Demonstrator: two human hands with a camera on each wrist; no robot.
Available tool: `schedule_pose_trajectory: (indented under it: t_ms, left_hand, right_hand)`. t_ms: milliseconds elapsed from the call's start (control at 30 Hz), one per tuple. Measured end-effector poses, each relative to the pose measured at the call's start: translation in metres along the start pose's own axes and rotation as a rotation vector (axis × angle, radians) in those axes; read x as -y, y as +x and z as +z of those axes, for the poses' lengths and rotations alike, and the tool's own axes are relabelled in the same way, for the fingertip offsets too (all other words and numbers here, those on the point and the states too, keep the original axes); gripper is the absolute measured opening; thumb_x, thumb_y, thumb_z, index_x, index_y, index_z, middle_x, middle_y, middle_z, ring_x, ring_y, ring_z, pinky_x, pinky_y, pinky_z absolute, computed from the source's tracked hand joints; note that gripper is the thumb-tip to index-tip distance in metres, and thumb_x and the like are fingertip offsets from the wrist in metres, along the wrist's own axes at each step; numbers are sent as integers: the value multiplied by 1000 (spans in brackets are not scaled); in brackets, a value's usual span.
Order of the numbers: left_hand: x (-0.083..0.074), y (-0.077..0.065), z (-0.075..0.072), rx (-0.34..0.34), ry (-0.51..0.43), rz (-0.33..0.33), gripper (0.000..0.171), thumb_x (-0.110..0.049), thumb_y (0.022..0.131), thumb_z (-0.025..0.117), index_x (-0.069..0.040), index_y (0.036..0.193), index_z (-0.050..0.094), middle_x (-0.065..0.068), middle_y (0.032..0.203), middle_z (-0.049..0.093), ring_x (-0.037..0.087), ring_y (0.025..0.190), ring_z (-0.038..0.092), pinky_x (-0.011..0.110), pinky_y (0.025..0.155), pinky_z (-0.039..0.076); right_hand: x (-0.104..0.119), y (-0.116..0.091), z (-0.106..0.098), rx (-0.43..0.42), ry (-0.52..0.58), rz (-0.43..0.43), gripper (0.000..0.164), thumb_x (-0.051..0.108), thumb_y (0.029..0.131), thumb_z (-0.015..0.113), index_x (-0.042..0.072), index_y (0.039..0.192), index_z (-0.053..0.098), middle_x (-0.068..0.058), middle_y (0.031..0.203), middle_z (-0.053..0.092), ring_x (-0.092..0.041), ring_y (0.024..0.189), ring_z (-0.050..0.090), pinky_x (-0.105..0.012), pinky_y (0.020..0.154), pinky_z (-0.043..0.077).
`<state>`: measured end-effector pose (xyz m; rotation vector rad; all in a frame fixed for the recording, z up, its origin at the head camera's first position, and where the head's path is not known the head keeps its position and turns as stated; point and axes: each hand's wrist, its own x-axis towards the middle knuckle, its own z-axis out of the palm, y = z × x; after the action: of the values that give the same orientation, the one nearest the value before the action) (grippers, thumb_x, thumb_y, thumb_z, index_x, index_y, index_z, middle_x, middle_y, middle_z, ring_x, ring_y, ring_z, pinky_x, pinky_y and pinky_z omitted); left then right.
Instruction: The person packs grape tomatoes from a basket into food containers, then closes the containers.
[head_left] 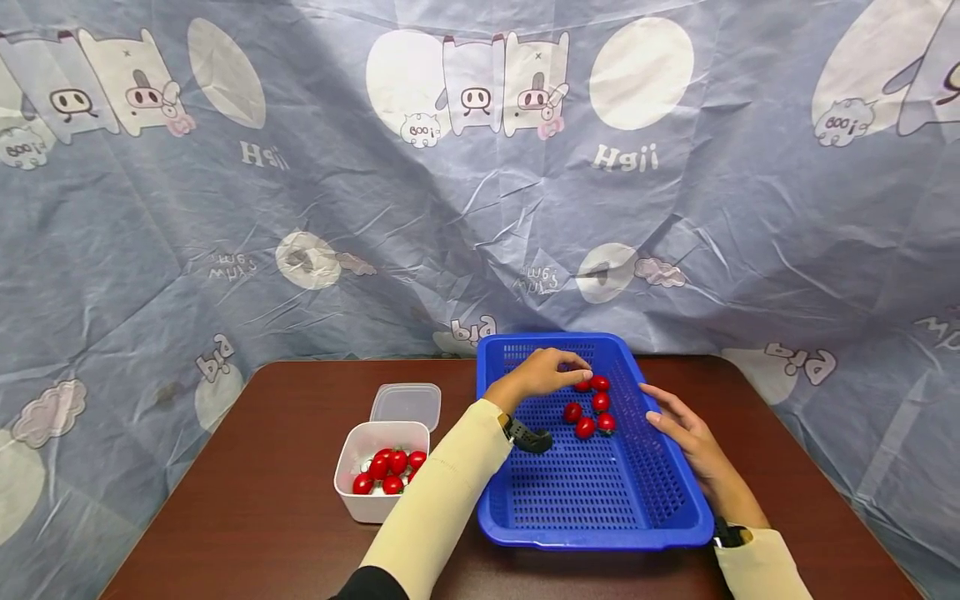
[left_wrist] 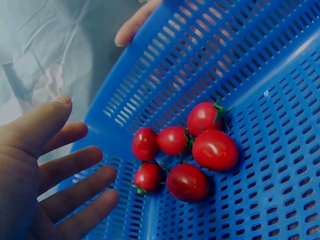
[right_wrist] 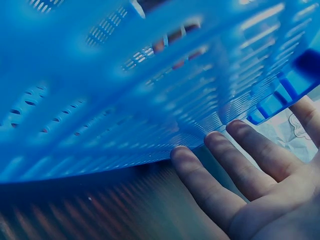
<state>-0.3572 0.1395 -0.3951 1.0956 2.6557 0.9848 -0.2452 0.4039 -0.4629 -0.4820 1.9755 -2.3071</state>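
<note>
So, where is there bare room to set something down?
The table left of the white tub is bare, as is the near floor of the blue basket. Crowded: the basket's far part, with tomatoes and the left hand.

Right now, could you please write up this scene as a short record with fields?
left hand: fingers spread, empty, over the blue perforated basket
right hand: at the basket's right rim
basket contents: six cherry tomatoes
white container: left of the basket, partly hidden by the left sleeve
container contents: more cherry tomatoes, count unclear
translucent lid: behind the container
</note>
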Motion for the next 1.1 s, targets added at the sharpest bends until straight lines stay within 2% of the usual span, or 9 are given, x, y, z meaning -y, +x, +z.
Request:
schedule_pose_trajectory:
  t_ms: [100, 300, 533, 700, 833, 1100]
  left_hand:
    - [2, 2, 2, 6, -10, 4, 33, -41, 96, 57, -22, 120, 69, -10, 116, 66, 11, 117, 55, 29, 99, 39]
    - [4, 3, 6, 65, -9, 11, 32, -32, 92, 66, -17, 120, 69, -6, 120, 65, 14, 117, 54, 24, 92, 43]
    - [9, 3, 11, 140, 46, -22, 30, -23, 90, 69, -18, 120, 70, -5, 121, 66, 14, 119, 54, 26, 100, 39]
    - [13, 3, 16, 183, 92, -66, 32, -16, 89, 70, -19, 121, 69, -4, 119, 67, 13, 118, 54, 22, 94, 42]
    - [12, 2, 18, 200, 99, -101, 33, -14, 88, 71, -20, 120, 69, -4, 121, 65, 12, 119, 51, 22, 95, 41]
    - [11, 6, 24, 222, 162, -79, 34, -13, 86, 72, -21, 119, 70, -5, 117, 67, 9, 117, 54, 25, 106, 32]
  right_hand:
    - [0, 1, 1, 18, 13, -14, 50, 6, 102, 41, 9, 151, 27, -13, 138, 48, -31, 107, 63, -50, 78, 54]
    - [0, 2, 2, 36, 24, -21, 50, 6, 102, 41, 8, 150, 28, -13, 138, 49, -32, 107, 63, -50, 77, 54]
    - [0, 4, 1, 25, 0, -20, 51, 7, 102, 42, 8, 151, 27, -15, 138, 47, -31, 107, 63, -51, 77, 54]
    - [-1, 3, 1, 0, -21, -4, 51, 9, 102, 44, 8, 151, 27, -21, 140, 41, -31, 109, 63, -53, 78, 52]
    - [0, 3, 1, -13, -38, 2, 51, 10, 102, 45, 8, 150, 28, -20, 139, 44, -30, 107, 64, -52, 78, 53]
    - [-1, 1, 0, -10, -22, 3, 51, 9, 102, 44, 8, 150, 27, -18, 139, 43, -30, 107, 64, -52, 77, 52]
